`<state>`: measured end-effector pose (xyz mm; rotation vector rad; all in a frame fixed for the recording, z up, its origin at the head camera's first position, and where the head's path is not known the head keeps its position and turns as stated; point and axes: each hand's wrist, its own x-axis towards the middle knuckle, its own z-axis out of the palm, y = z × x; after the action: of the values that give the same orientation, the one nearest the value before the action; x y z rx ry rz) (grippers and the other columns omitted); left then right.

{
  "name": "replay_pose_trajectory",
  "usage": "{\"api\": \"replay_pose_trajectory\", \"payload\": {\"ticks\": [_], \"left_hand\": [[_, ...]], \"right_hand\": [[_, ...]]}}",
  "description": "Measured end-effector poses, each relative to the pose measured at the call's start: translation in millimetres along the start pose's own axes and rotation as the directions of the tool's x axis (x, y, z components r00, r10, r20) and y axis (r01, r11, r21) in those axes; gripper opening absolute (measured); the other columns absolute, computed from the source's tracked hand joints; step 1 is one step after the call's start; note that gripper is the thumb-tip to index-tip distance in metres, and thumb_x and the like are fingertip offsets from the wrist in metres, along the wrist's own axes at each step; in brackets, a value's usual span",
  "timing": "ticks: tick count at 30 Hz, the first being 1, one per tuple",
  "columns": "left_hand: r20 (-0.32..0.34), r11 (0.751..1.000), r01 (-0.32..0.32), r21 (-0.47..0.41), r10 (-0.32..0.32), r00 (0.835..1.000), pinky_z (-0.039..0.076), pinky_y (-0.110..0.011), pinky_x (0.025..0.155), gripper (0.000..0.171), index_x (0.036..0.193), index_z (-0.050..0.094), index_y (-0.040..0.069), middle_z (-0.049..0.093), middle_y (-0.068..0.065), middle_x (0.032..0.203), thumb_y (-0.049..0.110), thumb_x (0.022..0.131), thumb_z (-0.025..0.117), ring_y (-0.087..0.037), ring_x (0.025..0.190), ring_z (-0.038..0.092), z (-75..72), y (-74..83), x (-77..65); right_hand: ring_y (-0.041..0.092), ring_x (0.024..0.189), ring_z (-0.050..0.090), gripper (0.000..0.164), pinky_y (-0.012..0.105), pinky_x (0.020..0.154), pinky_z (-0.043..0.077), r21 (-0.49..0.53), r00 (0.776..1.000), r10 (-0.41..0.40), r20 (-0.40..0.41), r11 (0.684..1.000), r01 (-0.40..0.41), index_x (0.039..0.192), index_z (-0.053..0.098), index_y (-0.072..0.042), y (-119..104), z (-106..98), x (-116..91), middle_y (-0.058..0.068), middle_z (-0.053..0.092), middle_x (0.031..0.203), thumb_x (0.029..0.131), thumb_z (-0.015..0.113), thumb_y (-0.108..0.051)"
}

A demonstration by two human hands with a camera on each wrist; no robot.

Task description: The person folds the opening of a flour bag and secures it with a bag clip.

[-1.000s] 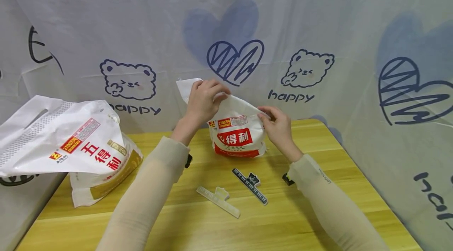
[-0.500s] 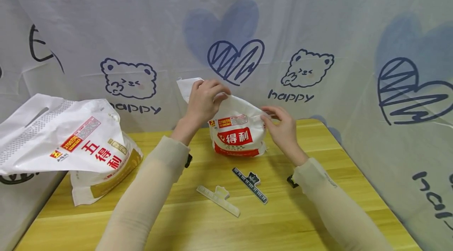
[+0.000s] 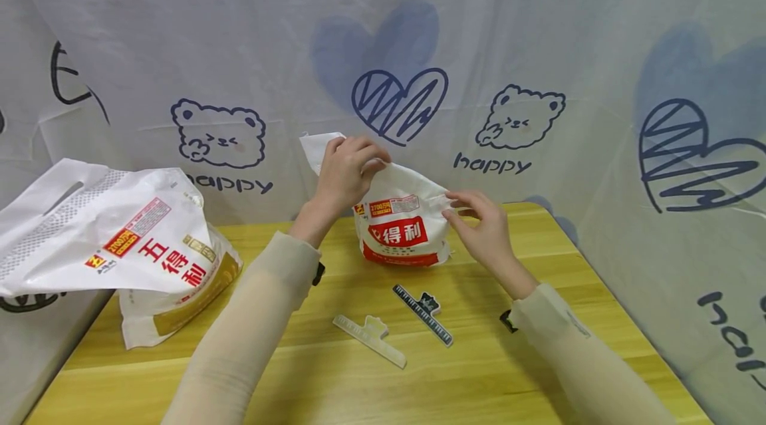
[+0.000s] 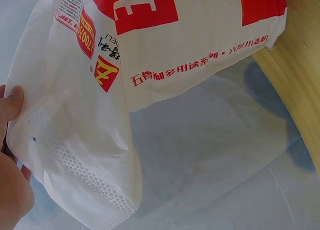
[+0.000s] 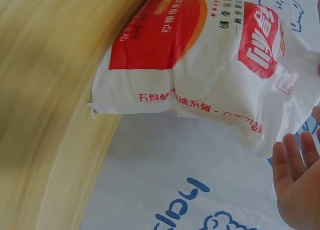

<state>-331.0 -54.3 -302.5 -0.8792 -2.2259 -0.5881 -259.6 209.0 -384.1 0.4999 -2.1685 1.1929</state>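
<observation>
Red-printed white bag [image 3: 402, 233] stands far on the bench [image 3: 371, 400], its top pinched in the left grip [image 3: 344, 173]; the right grip [image 3: 486, 227], fingers and thumb apart, is at its right edge; pale clip [image 3: 370, 341] and black clip [image 3: 422, 316] lie nearer.

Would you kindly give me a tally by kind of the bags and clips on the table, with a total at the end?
Bags: 2 (red-panelled bag, gold-banded bag)
Clips: 2 (dark clip, pale clip)
Total: 4
</observation>
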Motion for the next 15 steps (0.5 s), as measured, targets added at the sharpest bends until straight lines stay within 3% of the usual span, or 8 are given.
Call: {"api": "replay_pose_trajectory", "payload": {"ticks": [6, 15], "left_hand": [[-0.001, 1.000, -0.007, 0.000, 0.007, 1.000, 0.036, -0.051, 0.112, 0.007, 0.102, 0.079, 0.016, 0.073, -0.001, 0.106, 0.013, 0.097, 0.074, -0.025, 0.109, 0.063, 0.1, -1.3, -0.3], [0.010, 1.000, -0.004, 0.006, 0.004, 1.000, 0.036, -0.052, 0.112, 0.008, 0.102, 0.079, 0.016, 0.073, -0.001, 0.108, 0.013, 0.097, 0.074, -0.025, 0.109, 0.063, -1.4, 0.3, -1.0]], "right_hand": [[0.034, 0.106, 0.071, 0.035, 0.050, 0.087, 0.061, 0.026, 0.995, -0.033, 0.096, 0.999, 0.030, 0.123, 0.071, -0.002, 0, 0, -12, 0.015, 0.070, 0.122, 0.089, 0.079, 0.003], [0.034, 0.103, 0.072, 0.039, 0.047, 0.083, 0.062, 0.069, 0.965, -0.064, 0.255, 0.996, 0.047, 0.124, 0.069, 0.001, 13, 10, -41, 0.019, 0.069, 0.127, 0.087, 0.080, 0.006]]}}
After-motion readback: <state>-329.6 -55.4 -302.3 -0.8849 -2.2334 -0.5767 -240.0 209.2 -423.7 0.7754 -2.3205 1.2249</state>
